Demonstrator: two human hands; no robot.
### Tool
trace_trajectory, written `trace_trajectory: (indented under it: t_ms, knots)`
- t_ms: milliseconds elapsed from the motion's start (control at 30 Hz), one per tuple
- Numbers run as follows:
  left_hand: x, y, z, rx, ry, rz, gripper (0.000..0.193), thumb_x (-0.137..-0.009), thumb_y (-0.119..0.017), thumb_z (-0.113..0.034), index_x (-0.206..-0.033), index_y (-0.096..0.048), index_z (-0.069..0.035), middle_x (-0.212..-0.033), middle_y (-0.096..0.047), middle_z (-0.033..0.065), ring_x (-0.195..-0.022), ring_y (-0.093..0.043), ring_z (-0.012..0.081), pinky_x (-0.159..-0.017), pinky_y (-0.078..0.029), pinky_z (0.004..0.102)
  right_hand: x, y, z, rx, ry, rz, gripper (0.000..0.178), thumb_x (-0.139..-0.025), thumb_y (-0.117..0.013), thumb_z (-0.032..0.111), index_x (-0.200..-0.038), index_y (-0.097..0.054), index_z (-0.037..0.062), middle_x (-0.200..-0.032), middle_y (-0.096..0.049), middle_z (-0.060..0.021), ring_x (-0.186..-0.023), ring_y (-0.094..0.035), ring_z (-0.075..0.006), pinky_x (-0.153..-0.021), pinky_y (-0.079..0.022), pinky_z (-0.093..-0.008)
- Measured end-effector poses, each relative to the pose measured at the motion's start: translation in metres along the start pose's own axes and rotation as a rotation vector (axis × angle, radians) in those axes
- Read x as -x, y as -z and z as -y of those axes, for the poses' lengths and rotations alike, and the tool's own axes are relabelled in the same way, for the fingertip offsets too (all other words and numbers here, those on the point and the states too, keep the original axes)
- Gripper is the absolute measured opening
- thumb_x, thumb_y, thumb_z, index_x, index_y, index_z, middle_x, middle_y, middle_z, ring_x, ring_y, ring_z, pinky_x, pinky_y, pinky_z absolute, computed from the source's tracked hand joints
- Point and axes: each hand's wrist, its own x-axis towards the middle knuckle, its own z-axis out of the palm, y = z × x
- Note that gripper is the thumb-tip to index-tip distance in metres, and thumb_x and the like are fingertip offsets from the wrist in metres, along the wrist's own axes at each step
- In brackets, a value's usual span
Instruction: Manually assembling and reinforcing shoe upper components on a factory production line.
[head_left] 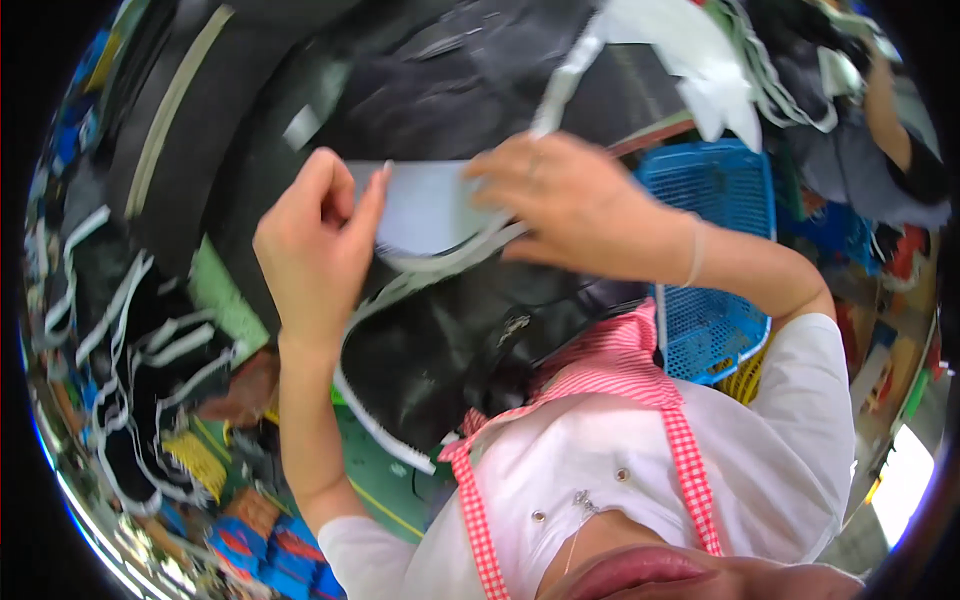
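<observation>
A smooth white sheet piece [425, 200] with a curved lower edge lies between my hands over dark material. My left hand [315, 240] is closed, pinching its left side between thumb and curled fingers. My right hand [580, 205], slightly blurred, is bent over its right side, with the thumb below and the fingertips on the sheet. A white edging strip [450, 262] runs along the curve and up to my right hand. Below hangs a glossy black piece [430, 360] with white edging along its side, reaching down toward my apron [610, 360].
Black sheets [440, 90] cover the work surface. A blue plastic basket [715, 330] stands at my right, with white scraps [690, 60] beyond it. Black pieces with white trim [130, 400] lie at left. Another person's arm [885, 110] shows at the far right.
</observation>
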Motion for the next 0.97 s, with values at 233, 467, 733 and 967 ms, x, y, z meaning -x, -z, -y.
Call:
trace_trajectory:
  t_ms: [233, 467, 733, 967]
  knots:
    - [-0.002, -0.042, -0.008, -0.241, -0.486, 0.383, 0.070, -0.087, -0.064, -0.040, -0.147, -0.043, -0.010, -0.156, -0.036, 0.0129, -0.144, -0.032, 0.0346, -0.118, -0.019, 0.0524, 0.030, 0.042, -0.053, -0.438, -0.155, -0.096, 0.014, -0.088, -0.066, 0.017, -0.093, -0.072, 0.0052, -0.085, -0.070, -0.0092, -0.075, -0.067, -0.0263, -0.073, -0.054, -0.0344]
    - [0.005, 0.017, 0.006, -0.178, -0.305, 0.236, 0.028, -0.087, -0.062, -0.012, -0.114, -0.069, -0.009, -0.124, -0.062, 0.0100, -0.122, -0.053, 0.0308, -0.107, -0.037, 0.0453, 0.086, 0.085, -0.160, 0.036, -0.448, -0.384, 0.022, -0.093, -0.065, 0.023, -0.101, -0.074, 0.0048, -0.087, -0.073, -0.0111, -0.076, -0.071, -0.0207, -0.073, -0.057, -0.0315]
    - [-0.065, -0.126, -0.087, -0.026, -0.752, 0.172, 0.051, -0.087, -0.068, -0.027, -0.131, -0.056, -0.003, -0.128, -0.057, 0.0146, -0.126, -0.051, 0.0304, -0.113, -0.034, 0.0462, 0.002, 0.046, -0.158, 0.522, -0.299, -0.301, 0.023, -0.086, -0.066, 0.027, -0.092, -0.071, 0.0055, -0.087, -0.071, -0.0126, -0.080, -0.070, -0.0283, -0.071, -0.056, -0.0356]
    - [-0.074, -0.155, -0.089, -0.092, -0.733, 0.238, 0.065, -0.088, -0.068, -0.033, -0.140, -0.047, -0.001, -0.136, -0.050, 0.0186, -0.129, -0.048, 0.0321, -0.115, -0.032, 0.0471, -0.014, 0.051, -0.154, 0.610, -0.439, -0.024, 0.019, -0.078, -0.065, 0.023, -0.086, -0.069, 0.0063, -0.080, -0.072, -0.0112, -0.070, -0.071, -0.0258, -0.064, -0.056, -0.0338]
